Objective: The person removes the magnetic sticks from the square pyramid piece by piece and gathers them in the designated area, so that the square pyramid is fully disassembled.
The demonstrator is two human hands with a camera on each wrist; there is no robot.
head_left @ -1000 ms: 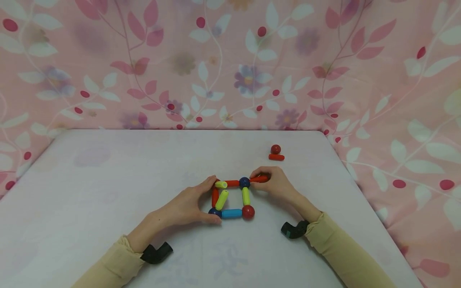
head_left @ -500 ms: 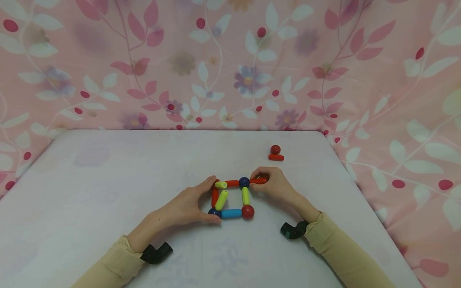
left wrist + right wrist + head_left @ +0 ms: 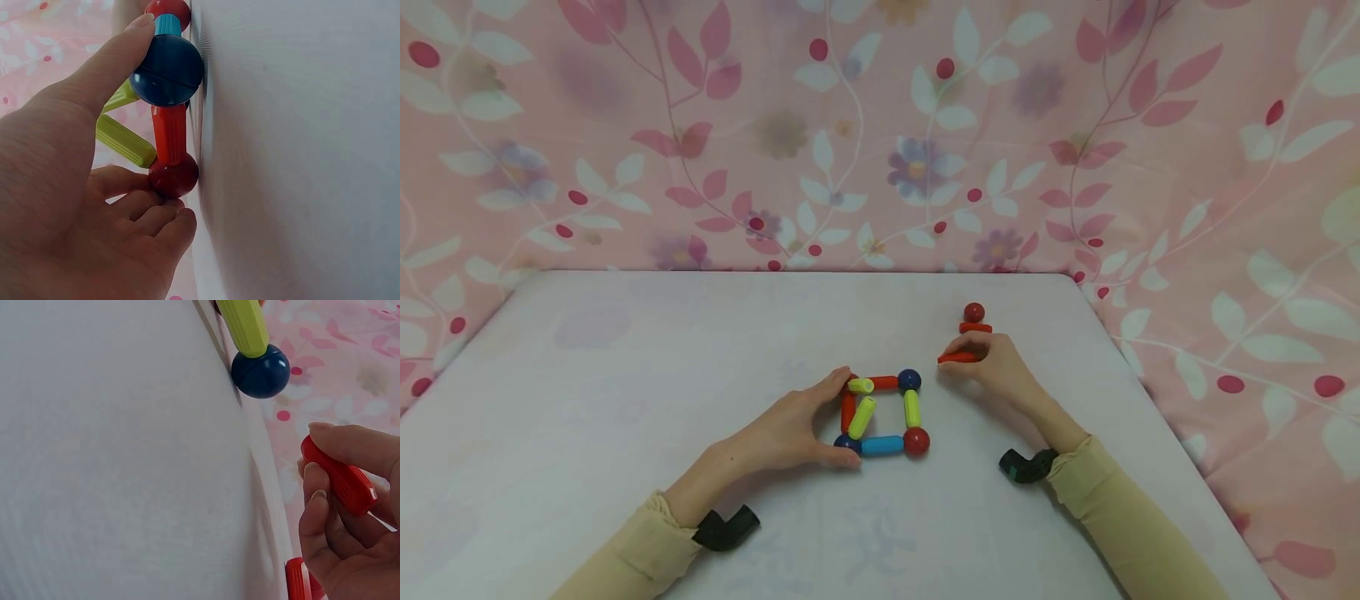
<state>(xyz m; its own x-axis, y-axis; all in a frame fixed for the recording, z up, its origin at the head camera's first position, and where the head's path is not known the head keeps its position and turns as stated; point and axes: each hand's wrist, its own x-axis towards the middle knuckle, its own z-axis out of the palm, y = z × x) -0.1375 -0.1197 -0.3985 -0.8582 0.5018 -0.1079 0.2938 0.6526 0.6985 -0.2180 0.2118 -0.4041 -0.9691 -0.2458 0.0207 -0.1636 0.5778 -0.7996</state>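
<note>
A square of magnetic rods and balls lies on the table. My left hand grips its left side, the thumb on a dark blue ball and the fingers at a red ball. Between these balls runs a red rod. Two yellow-green rods rise from the left corners, one being the slanted rod. A light blue rod forms the front side, ending at a red ball. My right hand pinches a loose red rod, apart from the back-right dark blue ball.
Behind my right hand, another red rod lies in front of a loose red ball. The white table reaches back to a pink floral cloth. Black curved pieces sit at both wrists.
My right hand has drawn the red rod away from the back-right blue ball, moving right and back towards the loose rod. The left hand and the square have stayed in place.
</note>
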